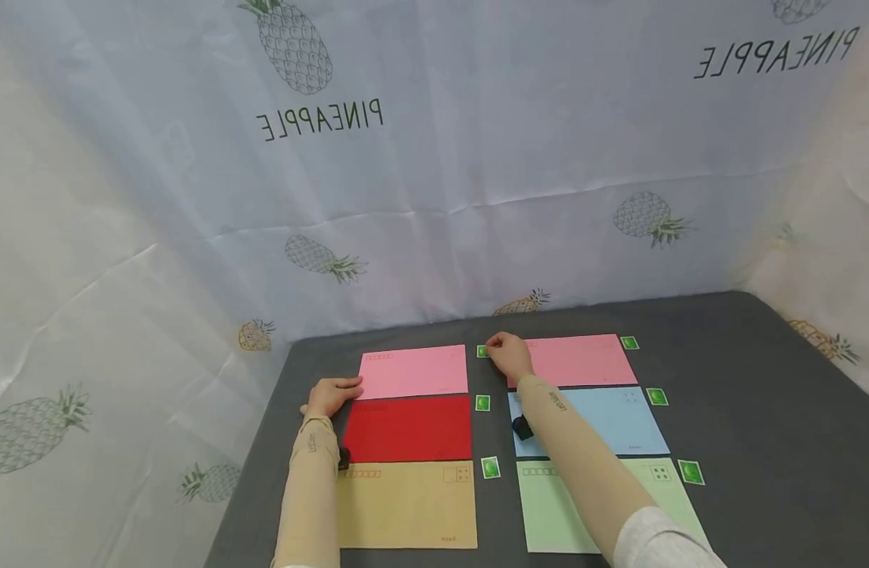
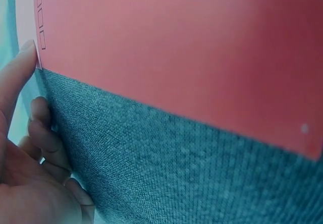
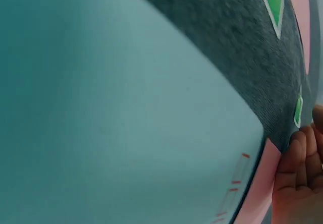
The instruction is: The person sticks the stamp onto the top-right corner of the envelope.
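My left hand (image 1: 330, 397) rests at the left edge of a pink envelope (image 1: 415, 372). In the left wrist view its index fingertip (image 2: 28, 46) touches that envelope's edge, and the other fingers curl loosely beside it. A red envelope (image 1: 409, 430) lies just nearer. At the back, my right hand (image 1: 509, 357) reaches over the left corner of another pink envelope (image 1: 583, 360). Its bent fingers are right at a small green stamp (image 1: 481, 352), which they partly overlap in the head view. Whether they pinch the stamp, I cannot tell.
Nearer lie a yellow envelope (image 1: 406, 505), a blue envelope (image 1: 605, 418) and a green envelope (image 1: 558, 513). More green stamps lie in two columns, such as a middle stamp (image 1: 482, 403) and a right stamp (image 1: 691, 472). A pineapple-print curtain (image 1: 434, 158) hangs behind the dark table (image 1: 775, 442).
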Tool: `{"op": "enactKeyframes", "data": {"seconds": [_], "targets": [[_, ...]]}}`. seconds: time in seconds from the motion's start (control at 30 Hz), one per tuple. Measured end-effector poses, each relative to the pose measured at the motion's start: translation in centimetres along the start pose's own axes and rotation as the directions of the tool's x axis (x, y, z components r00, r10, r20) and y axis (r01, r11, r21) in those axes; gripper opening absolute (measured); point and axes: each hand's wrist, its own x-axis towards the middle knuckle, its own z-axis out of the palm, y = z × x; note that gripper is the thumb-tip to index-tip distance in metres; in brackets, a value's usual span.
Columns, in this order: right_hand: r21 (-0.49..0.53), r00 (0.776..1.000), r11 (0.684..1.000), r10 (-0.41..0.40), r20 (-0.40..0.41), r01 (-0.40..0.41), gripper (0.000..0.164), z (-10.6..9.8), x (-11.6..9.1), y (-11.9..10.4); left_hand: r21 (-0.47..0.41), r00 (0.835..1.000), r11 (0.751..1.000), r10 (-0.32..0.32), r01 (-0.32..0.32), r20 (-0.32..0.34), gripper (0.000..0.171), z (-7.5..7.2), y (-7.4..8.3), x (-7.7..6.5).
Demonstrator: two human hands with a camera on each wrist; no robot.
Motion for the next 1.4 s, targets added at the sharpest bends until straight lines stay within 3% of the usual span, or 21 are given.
{"op": "enactKeyframes", "data": {"seconds": [0.17, 0.33, 0.57, 0.93, 1.2, 1.4], "targets": [[-0.097, 1.000, 0.995, -0.023, -0.014, 0.022, 0.027, 0.7, -0.5, -0.2, 0.003, 1.000, 1.000, -0.009, 0.009, -0.005, 0.040, 0.2, -0.1, -0.1], [-0.233, 0.998, 0.971, -0.061, -0.012, 0.057, 0.033, 0.9, -0.6, -0.5, 0.007, 1.000, 1.000, 0.007, -0.007, -0.005, 0.040, 0.3, 0.0, 0.0], [-0.248, 0.999, 0.968, -0.047, -0.014, 0.042, 0.031, 0.8, -0.7, -0.8, 0.000, 1.000, 1.000, 0.011, -0.011, -0.010, 0.040, 0.3, 0.0, 0.2], [-0.338, 0.994, 0.936, -0.105, 0.010, 0.103, 0.024, 1.0, -0.3, -0.8, 0.009, 1.000, 1.000, 0.008, -0.008, -0.025, 0.040, 0.3, 0.0, 0.2], [-0.297, 0.994, 0.950, -0.105, -0.015, 0.096, 0.020, 1.2, 0.2, -0.6, 0.008, 1.000, 1.000, 0.007, -0.007, -0.028, 0.040, 0.4, -0.3, 0.4], [-0.137, 0.997, 0.988, -0.079, -0.013, 0.077, 0.019, 1.0, 0.3, -1.0, 0.010, 0.999, 1.000, 0.014, -0.014, -0.034, 0.039, 0.2, -0.2, 0.3]]}}
